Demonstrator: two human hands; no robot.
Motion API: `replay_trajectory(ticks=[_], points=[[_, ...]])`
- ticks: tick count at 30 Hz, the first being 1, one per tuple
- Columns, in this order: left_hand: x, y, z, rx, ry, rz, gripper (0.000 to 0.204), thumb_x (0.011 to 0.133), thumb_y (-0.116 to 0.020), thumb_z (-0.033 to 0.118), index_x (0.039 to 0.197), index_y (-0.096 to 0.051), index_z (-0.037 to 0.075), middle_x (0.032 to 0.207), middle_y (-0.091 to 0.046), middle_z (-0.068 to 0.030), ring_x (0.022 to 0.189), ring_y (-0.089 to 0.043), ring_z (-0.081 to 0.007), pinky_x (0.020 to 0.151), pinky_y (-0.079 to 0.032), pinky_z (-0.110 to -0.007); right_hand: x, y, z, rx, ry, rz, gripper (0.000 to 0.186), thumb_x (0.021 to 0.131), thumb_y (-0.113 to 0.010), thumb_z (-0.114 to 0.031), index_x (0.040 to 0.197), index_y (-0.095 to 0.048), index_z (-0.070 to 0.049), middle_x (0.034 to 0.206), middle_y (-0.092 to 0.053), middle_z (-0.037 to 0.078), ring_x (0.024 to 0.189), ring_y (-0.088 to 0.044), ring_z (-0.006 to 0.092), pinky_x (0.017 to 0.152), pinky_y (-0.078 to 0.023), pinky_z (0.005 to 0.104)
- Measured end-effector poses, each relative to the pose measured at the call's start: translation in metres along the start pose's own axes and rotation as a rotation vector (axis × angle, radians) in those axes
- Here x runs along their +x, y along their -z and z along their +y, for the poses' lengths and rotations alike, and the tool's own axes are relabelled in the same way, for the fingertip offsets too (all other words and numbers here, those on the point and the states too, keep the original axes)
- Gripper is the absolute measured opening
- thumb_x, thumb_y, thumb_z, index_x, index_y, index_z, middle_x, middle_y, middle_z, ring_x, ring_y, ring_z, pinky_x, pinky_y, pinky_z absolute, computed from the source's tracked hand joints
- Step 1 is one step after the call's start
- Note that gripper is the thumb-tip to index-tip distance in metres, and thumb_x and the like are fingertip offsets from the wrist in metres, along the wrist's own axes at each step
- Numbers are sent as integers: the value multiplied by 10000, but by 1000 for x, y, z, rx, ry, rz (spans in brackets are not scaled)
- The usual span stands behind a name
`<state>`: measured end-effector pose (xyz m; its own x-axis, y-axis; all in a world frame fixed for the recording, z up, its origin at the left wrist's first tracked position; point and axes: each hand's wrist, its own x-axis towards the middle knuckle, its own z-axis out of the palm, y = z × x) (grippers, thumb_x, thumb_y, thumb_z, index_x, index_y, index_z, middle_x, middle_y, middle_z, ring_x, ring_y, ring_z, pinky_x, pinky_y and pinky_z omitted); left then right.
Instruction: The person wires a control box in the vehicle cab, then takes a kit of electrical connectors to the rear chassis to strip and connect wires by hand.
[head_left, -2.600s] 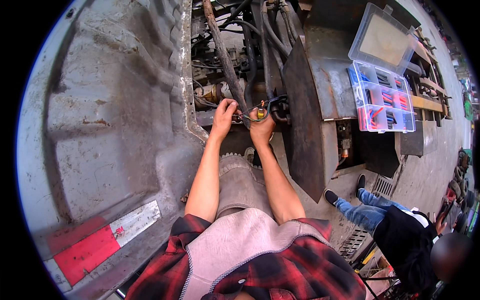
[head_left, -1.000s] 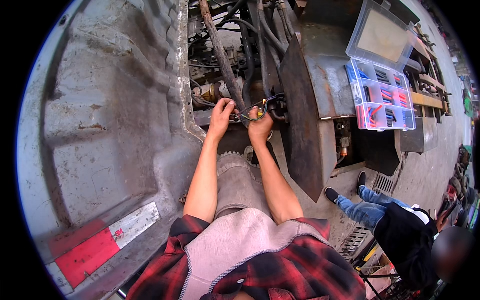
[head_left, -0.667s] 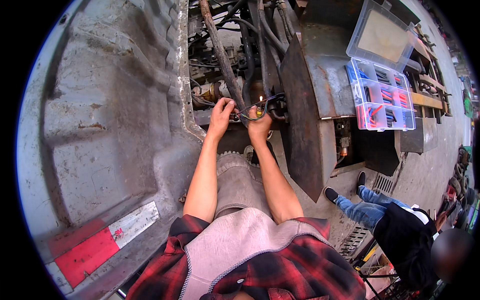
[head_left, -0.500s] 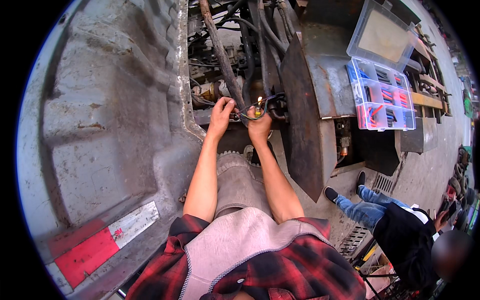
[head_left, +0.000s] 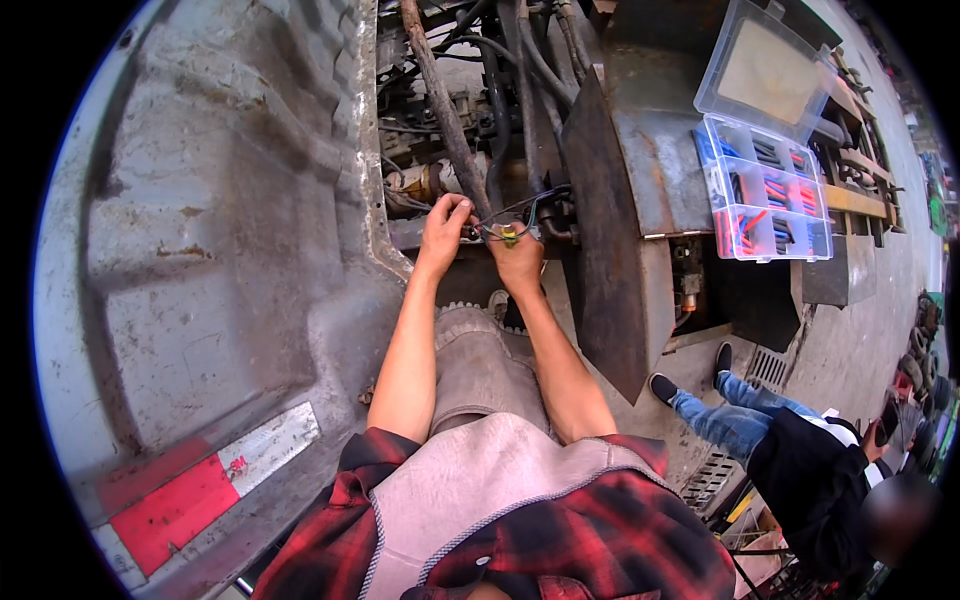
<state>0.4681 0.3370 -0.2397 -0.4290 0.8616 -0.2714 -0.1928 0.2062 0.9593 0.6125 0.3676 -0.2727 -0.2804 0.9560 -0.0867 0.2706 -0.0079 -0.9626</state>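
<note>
My left hand (head_left: 441, 236) pinches thin dark wires (head_left: 533, 207) between thumb and fingertips. The wires bend in a loop to the right, toward the machine's hoses. Close by, my right hand (head_left: 519, 262) is closed around a small yellow-green lighter (head_left: 509, 234), its top near the wires. No flame shows at the lighter. Both hands sit in the gap between the grey panel and the machinery, below a long rusty bar (head_left: 445, 105). The exact spot where the left fingers grip the wires is too small to make out.
On the steel housing (head_left: 655, 165) at right stands an open clear plastic case (head_left: 822, 258) with blue, red and black tubing pieces. A pointed steel plate (head_left: 605, 250) rises beside my right hand. The dented grey panel (head_left: 220, 250) fills the left. A person (head_left: 800, 460) stands at lower right.
The lighter's flame has gone out. My right hand has dropped slightly and tilted, while the left hand keeps its hold on the wires. The person at right has shifted their hands.
</note>
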Motion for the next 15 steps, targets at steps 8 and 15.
replay_trajectory(ticks=[8, 15], points=[[-3, -3, 15, 166, -72, -164, 266, 969, -586, 264, 1070, -611, 19, 900, -626, -12, 853, -569, -85, 760, -462, -242, -46, 14, 47, -230, -148, -64, 316, 874, -633, -218, 1034, -534, 37, 945, -632, 320, 947, -603, 477, 798, -466, 517], [-18, -41, 38, 500, -86, -195, 620, 807, -780, 364, 1274, -553, 25, 1093, -632, -98, 1017, -586, -189, 910, -467, -313, -102, 42, 71, -563, -347, -609, 386, 881, -568, -256, 1178, -581, -10, 1090, -633, 296, 1049, -601, 446, 910, -482, 498]])
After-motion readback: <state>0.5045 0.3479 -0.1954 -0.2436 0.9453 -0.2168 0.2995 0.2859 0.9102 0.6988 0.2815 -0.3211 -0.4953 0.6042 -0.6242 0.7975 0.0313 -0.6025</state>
